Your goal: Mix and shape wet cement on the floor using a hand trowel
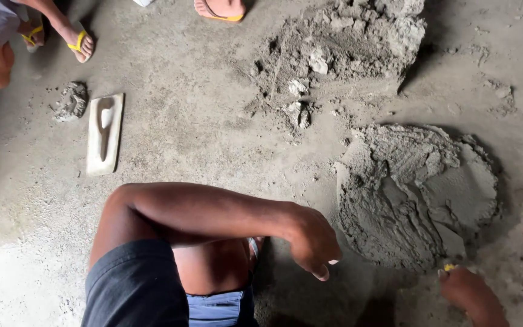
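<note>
Left hand (313,242) hanging loosely curled, holding nothing, beside wet mortar heap (416,194). Right hand (470,293) partly cropped, grip unclear. Mortar looking mixed already; wooden float (105,133) lying untouched, spreading not begun.

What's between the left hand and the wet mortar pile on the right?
Nothing visible. The left hand hangs empty just beside the near edge of the mortar pile, with only bare concrete floor between them. The right hand is by the pile's lower edge.
</note>
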